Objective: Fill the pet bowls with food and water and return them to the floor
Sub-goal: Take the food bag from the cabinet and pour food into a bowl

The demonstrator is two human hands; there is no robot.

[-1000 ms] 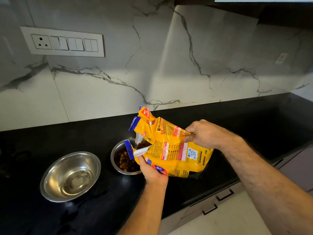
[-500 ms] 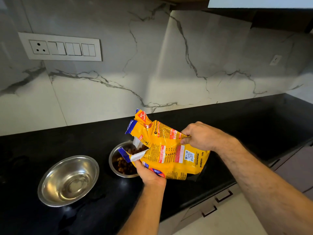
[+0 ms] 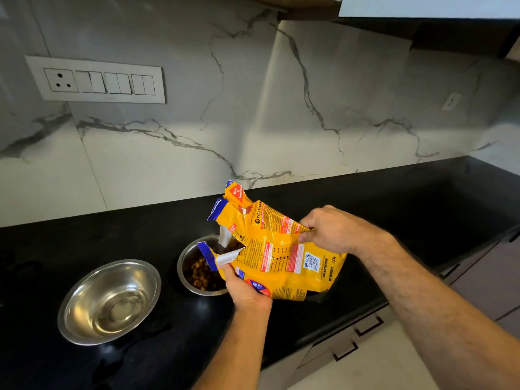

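— Where is the food bag?

— The yellow food bag (image 3: 277, 254) is tipped on its side over the black table (image 3: 394, 220), its torn mouth facing left above the smaller steel bowl (image 3: 191, 266). The left hand (image 3: 244, 288) grips the bag's near lower edge beside the opening; the right hand (image 3: 334, 230) pinches a crease at the bag's upper right side.

— And the bowls?

— The smaller bowl holds brown kibble (image 3: 201, 273) and sits partly under the bag. The larger steel bowl (image 3: 109, 301) stands to its left, apart from it, nearer the table's front; it may hold water, though the shine makes that hard to tell.

— Anything behind?

— A switch panel (image 3: 97, 80) on the marble wall, far left.
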